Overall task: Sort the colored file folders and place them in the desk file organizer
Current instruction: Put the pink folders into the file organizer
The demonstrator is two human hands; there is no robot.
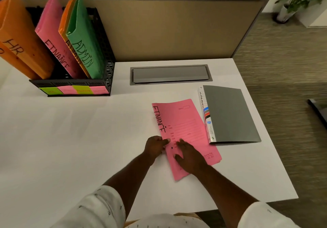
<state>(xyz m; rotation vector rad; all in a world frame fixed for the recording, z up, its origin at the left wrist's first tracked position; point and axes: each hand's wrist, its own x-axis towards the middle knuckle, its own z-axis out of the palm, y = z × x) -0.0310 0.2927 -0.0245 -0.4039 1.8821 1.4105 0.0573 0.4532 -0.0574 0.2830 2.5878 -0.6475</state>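
A flat pink paper folder marked FINANCE point(185, 121) lies on the white desk point(70, 139), just beside a grey plastic folder point(230, 114) on its right. The left hand point(155, 146) pinches the pink folder's near left edge with curled fingers, and the right hand point(189, 155) rests flat on it with fingers straight and a little apart. At the back left, the black plastic file organizer point(108, 72) holds orange, pink and green folders standing up.

Matt pink paper folder point(184, 130), smooth white desk point(70, 139), perforated black plastic organizer point(108, 72), matt grey binder point(230, 114)
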